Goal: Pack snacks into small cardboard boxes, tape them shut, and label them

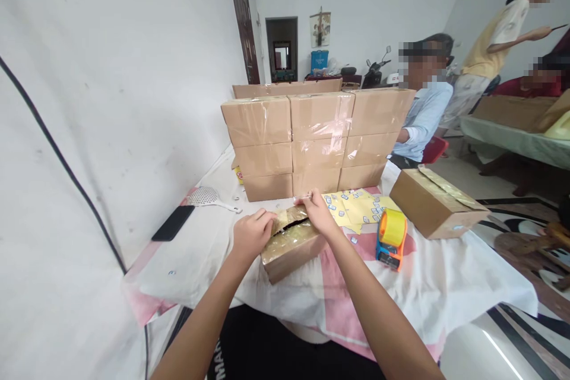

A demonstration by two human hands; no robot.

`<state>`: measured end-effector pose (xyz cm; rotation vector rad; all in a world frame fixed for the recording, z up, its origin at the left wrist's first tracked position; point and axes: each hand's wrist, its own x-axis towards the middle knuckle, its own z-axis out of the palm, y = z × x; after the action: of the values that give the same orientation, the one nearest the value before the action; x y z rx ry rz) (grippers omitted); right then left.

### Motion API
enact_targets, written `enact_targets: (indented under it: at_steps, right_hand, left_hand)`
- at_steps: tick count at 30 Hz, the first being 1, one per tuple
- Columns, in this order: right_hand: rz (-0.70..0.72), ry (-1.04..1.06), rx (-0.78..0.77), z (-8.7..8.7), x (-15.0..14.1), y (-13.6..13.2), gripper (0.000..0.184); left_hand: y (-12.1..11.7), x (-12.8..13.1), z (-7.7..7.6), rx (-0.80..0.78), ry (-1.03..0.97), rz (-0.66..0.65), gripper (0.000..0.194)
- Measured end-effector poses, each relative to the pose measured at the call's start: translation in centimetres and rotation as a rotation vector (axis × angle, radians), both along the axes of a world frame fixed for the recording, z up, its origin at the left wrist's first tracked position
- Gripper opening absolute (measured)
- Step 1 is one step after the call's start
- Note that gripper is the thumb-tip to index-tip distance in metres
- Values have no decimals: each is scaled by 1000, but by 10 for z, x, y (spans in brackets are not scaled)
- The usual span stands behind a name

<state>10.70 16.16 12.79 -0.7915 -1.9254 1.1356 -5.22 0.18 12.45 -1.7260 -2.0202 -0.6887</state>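
A small cardboard box [296, 252] with shiny tape over its top lies in front of me. A dark gap runs between its top flaps, which stand slightly apart. My left hand [253, 233] is closed on the flap at the left end, thumb and fingers pinched together. At the far right side, my right hand [317, 212] pinches the flap edge and the clear tape there. Right of the box, an orange and blue tape dispenser [390, 240] carries a yellow roll. Beyond it sits another taped cardboard box [439, 205].
Stacked cardboard boxes [316, 142] form a wall behind my hands. Yellow sheets with small stickers [356, 208] lie before them. A white hairbrush [209, 197] and black phone [173, 224] are at the left on the cloth-covered table [200, 273]. A person in light blue [430, 110] sits behind.
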Motion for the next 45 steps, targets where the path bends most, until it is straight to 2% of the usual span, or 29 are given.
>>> enact_targets:
  at_steps: [7,12,17,26,30,38,45]
  right_hand:
    - [68,-248,122,1,0,-9,30]
    - [77,-345,169,11,2,-16,27]
    - [80,-372,184,14,2,-16,29]
    - [132,-333,165,2,1,-5,31]
    - [136,-346,160,3,3,-9,29]
    - [199,-358,139,13,0,-19,31]
    - [211,-343,138,3,0,-12,29]
  left_hand:
    - [-4,7,1,22,-13,61,33]
    - [-6,7,-3,41,8,82,35]
    - [-10,4,-3,67,44,99,33]
    - [-36,-2,-5,144,149,232,34]
    - [-47,-5,-3,164,214,216,29]
    - [-74,-9,17,237,437,112,25]
    - [-81,-1,23,219,105,136,24]
